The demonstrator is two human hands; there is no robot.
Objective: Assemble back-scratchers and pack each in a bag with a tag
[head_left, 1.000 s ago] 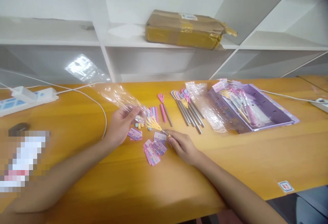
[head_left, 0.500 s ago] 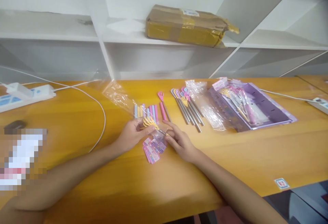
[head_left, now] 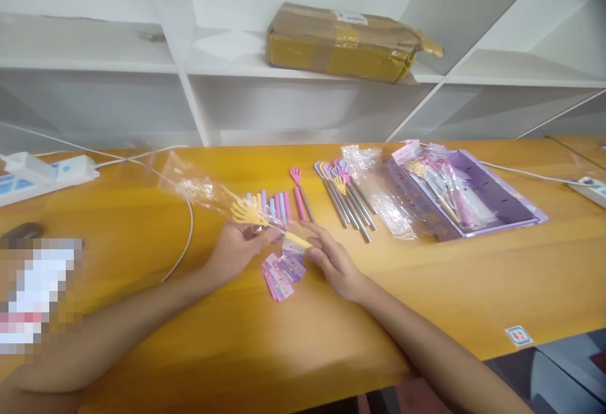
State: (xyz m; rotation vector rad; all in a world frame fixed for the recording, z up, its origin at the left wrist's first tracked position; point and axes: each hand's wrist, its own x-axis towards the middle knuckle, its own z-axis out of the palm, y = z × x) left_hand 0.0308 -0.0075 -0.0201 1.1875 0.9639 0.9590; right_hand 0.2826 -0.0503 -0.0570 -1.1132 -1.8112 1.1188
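My left hand (head_left: pixel 239 248) grips the mouth of a clear plastic sleeve (head_left: pixel 199 190) that trails off to the upper left. A small yellow hand-shaped scratcher (head_left: pixel 246 213) lies partly inside that sleeve, claw end first. My right hand (head_left: pixel 331 259) pinches its yellow handle end (head_left: pixel 298 239). Just below my hands lies a pile of small pink and purple cards (head_left: pixel 281 270) on the yellow table (head_left: pixel 331 338). Behind my fingers sits a row of pastel handle caps (head_left: pixel 272 202).
Several metal scratchers (head_left: pixel 345 196) lie in a row at centre, beside empty clear sleeves (head_left: pixel 379 193) and a purple box (head_left: pixel 478 196) of packed ones. A white power strip (head_left: pixel 42 171) and its cable (head_left: pixel 184 231) sit at left. A taped brown parcel (head_left: pixel 345 41) rests on the white shelf.
The yellow scratcher has gone leftward, claw first, into the clear sleeve. My left hand dropped lower and the sleeve now lies flatter over the table. My right hand followed, still on the handle.
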